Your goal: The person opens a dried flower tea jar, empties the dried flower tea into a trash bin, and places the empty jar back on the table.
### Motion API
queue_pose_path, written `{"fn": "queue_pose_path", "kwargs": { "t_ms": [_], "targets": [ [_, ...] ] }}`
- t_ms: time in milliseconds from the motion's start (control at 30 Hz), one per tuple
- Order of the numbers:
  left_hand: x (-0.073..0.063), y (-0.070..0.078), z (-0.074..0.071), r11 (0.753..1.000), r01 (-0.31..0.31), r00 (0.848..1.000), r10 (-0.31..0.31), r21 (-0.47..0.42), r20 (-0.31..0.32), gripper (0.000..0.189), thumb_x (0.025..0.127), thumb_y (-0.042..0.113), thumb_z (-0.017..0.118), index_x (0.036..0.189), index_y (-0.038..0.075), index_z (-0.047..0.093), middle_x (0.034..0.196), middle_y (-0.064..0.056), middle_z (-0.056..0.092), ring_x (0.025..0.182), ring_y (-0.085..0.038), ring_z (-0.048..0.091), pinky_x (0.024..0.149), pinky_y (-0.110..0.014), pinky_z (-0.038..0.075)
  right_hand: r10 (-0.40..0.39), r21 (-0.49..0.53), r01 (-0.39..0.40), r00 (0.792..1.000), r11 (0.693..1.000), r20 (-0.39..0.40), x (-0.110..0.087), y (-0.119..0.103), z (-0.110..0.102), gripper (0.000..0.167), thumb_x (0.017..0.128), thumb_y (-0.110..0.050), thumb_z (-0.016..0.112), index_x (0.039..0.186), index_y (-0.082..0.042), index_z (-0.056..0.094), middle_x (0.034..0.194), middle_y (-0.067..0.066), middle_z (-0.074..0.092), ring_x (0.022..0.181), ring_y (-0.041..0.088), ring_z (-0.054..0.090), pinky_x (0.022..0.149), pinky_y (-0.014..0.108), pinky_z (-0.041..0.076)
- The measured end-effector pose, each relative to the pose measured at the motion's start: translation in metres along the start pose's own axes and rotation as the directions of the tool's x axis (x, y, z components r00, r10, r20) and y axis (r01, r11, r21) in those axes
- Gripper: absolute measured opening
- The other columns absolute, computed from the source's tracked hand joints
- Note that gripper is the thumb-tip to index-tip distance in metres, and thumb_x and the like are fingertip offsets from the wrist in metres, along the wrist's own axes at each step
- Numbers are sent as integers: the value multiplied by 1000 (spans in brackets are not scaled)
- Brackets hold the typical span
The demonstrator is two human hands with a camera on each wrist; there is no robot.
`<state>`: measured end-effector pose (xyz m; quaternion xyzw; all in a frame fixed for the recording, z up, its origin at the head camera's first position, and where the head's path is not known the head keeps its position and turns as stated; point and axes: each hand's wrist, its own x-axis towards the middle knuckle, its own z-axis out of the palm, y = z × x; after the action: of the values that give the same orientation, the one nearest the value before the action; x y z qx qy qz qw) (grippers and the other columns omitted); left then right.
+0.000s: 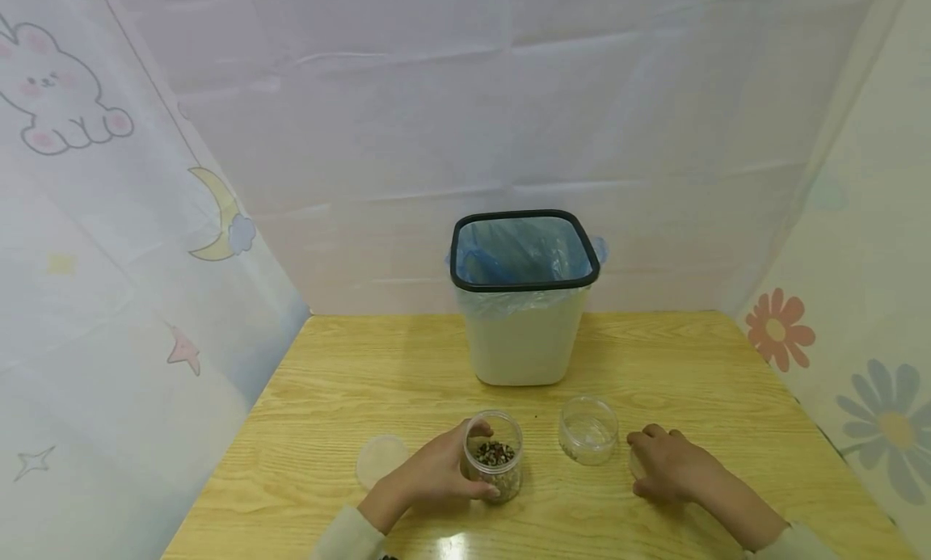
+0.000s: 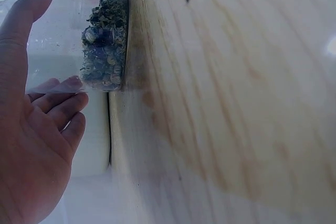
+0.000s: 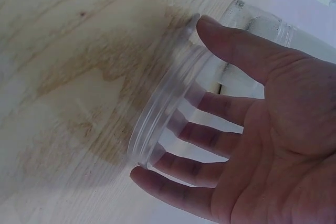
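Note:
A clear round jar (image 1: pixel 502 469) holds a mix of small dark and pale bits that look like grains or dried pieces. My left hand (image 1: pixel 435 468) grips it from the left, thumb on the near side and fingers on the far side. In the left wrist view, the bits (image 2: pixel 106 45) fill the lower part. To the right, my right hand (image 1: pixel 671 465) holds a translucent screw lid (image 3: pixel 167 106) by its rim, the lid low over the table or on it. Between the hands stands a second clear jar (image 1: pixel 589 439) with a little residue at its bottom.
Another translucent lid (image 1: pixel 381 461) lies flat left of the left hand. Behind the jars stands a white bin (image 1: pixel 525 346) with a black rim and a bluish plastic liner. Printed cloth hangs around the wood-grain table (image 1: pixel 342 374). A dark speck (image 1: pixel 536 416) lies between the jars.

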<state>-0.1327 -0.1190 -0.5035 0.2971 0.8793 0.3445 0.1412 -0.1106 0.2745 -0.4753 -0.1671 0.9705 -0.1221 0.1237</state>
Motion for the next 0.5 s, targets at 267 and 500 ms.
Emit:
{"fn": "queue_pose_path", "kwargs": {
  "t_ms": [267, 500],
  "targets": [
    [0, 2, -1, 1000, 5, 1000, -5, 6, -2, 91, 79, 67, 76, 147, 19, 40, 143, 8, 53, 131, -18, 53, 104, -41, 49, 1, 3, -1, 1000, 1000, 25, 3, 2, -1, 70, 76, -33, 89, 129, 2, 60, 127, 24, 58, 104, 47, 58, 80, 59, 55],
    [0, 1, -1, 1000, 9, 1000, -9, 8, -6, 90, 78, 66, 77, 146, 20, 41, 142, 7, 54, 130, -18, 53, 102, -41, 50, 26, -10, -25, 999, 1000, 44, 6, 3, -9, 70, 81, -37, 84, 133, 1, 57, 129, 25, 57, 107, 51, 57, 82, 63, 53]
  ]
}}
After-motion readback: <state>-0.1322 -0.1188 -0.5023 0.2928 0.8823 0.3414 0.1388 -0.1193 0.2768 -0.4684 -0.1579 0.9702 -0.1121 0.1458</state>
